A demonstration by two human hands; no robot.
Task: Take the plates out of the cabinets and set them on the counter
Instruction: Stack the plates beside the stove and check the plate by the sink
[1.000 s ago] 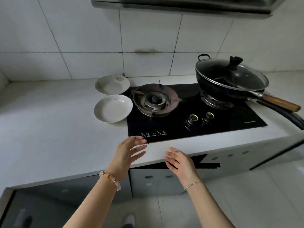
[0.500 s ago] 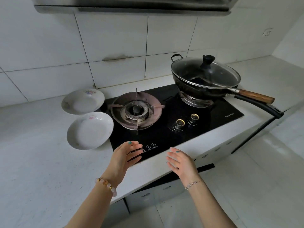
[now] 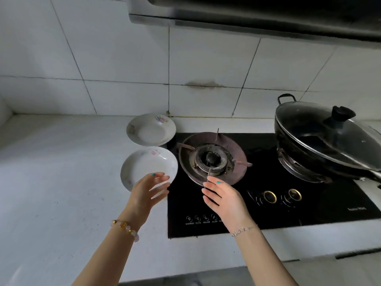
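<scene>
Two white plates sit on the pale tabletop (image 3: 61,182) just left of the black stove (image 3: 309,205); the near plate (image 3: 144,164) lies flat with its right rim just beside the stove's edge, and the far plate (image 3: 151,129) rests behind it, close to the tiled wall (image 3: 123,69), the two rims near each other but apart; both carry small faded flower marks on the rim. The left hand (image 3: 147,195) hovers over the near plate's front edge, fingers spread wide and holding nothing, a beaded bracelet (image 3: 125,230) on the wrist; whether it touches the plate I cannot tell. The right hand (image 3: 224,200) is over the stove in front of the left burner (image 3: 212,159), its grip likewise wide and empty, palm turned toward the other hand, a thin chain (image 3: 244,230) at the wrist. On the right burner stands a dark wok (image 3: 309,149) under a glass lid (image 3: 329,133) with a black knob; two ringed dials (image 3: 281,196) sit in front of it; a range hood (image 3: 257,15) hangs overhead.
</scene>
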